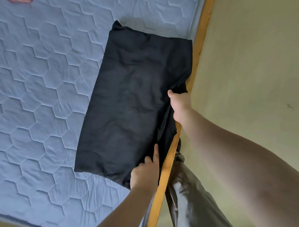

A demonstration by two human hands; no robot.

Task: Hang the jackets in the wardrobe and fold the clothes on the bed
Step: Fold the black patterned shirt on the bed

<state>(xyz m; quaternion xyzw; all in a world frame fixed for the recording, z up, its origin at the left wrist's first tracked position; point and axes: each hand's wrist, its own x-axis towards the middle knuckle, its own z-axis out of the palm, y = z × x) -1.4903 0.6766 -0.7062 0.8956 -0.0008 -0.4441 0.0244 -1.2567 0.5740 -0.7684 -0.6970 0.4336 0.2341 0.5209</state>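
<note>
Grey trouser leg [186,202] nearest, beside orange wooden bed frame [159,191]. Left hand [144,175] grips near corner of black garment [132,97], index finger straight on cloth. Right hand [178,105] pinches frame-side edge, thumb on top, fingers hidden under fold. Garment lies as folded oblong on blue quilted mattress [40,97], against frame. Beige floor [242,64] alongside. Pink cloth scrap [21,1] at far edge.

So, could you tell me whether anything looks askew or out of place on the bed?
Slightly. The dark garment lies at the mattress edge, its side spilling over the wooden frame where the left hand and right hand grip it, and one far corner pokes out.
</note>
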